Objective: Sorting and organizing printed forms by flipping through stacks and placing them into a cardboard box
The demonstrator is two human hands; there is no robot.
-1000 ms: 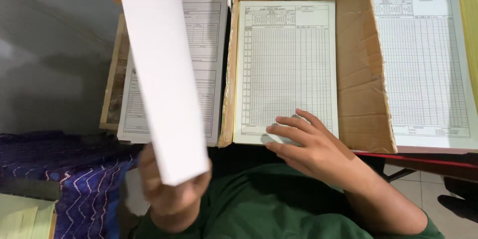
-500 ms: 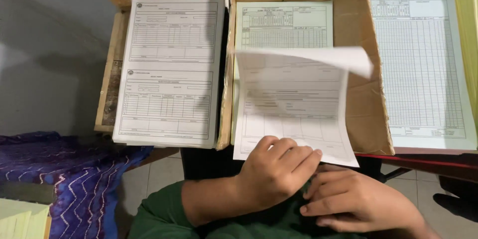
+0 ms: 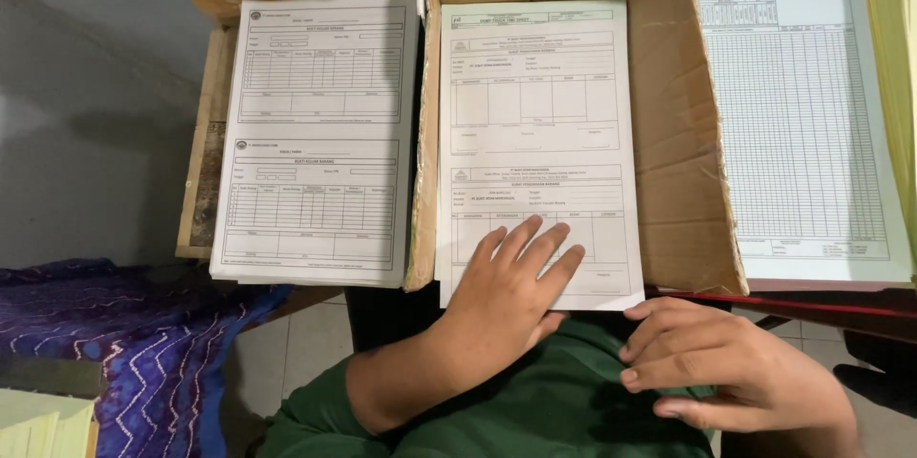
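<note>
In cardboard box (image 3: 683,181), near front edge: my left hand (image 3: 511,276) flat, fingers spread, pressing white form sheet (image 3: 535,133) atop stack. Right hand (image 3: 735,367) loosely curled, empty, just outside box front. Judging sheet-laying step; next needs squaring sheet edges.

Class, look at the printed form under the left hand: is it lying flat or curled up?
Flat. The form lies spread in the cardboard box, all edges down, with the left hand pressing its lower part.
</note>
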